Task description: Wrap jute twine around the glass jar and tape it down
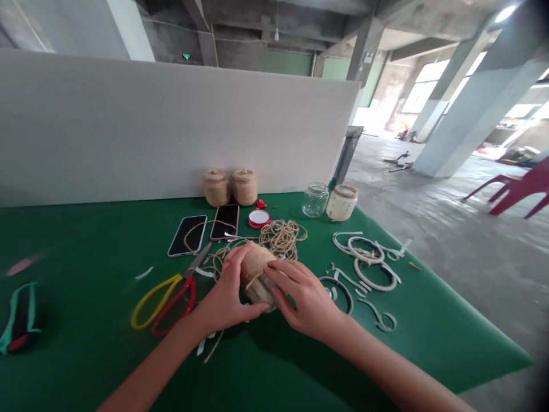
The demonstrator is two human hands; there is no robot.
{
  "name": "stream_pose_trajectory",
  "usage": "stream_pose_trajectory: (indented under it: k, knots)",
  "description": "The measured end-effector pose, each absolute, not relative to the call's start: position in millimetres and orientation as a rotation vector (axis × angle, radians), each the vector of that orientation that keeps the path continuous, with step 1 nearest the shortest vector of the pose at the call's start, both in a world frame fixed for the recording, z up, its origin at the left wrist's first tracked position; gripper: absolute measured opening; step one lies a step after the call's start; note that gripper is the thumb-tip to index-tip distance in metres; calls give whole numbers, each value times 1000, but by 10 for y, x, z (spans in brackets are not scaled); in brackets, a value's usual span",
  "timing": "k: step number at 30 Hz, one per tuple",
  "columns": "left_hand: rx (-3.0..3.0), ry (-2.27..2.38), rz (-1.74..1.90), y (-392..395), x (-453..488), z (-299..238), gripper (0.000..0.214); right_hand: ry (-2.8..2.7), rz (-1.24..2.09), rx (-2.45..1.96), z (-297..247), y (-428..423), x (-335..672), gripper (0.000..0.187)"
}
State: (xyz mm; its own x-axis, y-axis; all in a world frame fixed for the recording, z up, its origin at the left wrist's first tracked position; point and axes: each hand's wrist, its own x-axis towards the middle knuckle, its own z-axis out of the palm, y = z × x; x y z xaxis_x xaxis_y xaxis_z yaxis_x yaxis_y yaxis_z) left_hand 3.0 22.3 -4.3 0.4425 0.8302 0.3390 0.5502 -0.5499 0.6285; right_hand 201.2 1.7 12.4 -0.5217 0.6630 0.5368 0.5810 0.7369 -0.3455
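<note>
Both hands were on it! The left hand (229, 292) cupped the twine-wrapped jar (256, 263) from the left, fingers up on the coiled part, thumb reaching under the near, bare end. In came the right hand (309, 294) from the other side, fingers bent, tips pressed right where the coils met the uncovered band.

And here was the line that mattered: the jar lay between the two palms, tilted, its long axis running away from the person and a little left, wrapped end far, bare end near. Neither hand was nearer; both touched it, the left doing most of the holding, it seemed.

Just beyond sat a loose heap of twine (285, 237), strands trailing left behind the fingers. Left of the hands, scissors (189, 279) lay spread, blades pointing away. Past those, two phones, then a red-rimmed lid (259, 218). Right of the hands, rings of tape (377, 288) were scattered across the green table (407, 343), with a clear glass jar (315, 201) standing farther back.
</note>
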Motion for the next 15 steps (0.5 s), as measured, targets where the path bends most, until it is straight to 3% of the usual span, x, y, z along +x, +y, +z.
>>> stream_pose_trajectory:
  k: [9, 15]
  knots:
    - [2259, 1154, 881, 217, 33, -33, 101, -2429, 125, -975, 203, 35, 2094, 36]
    - [2242, 1150, 850, 229, 23, -27, 99, -2482, 173, -969, 140, 62, 2169, 54]
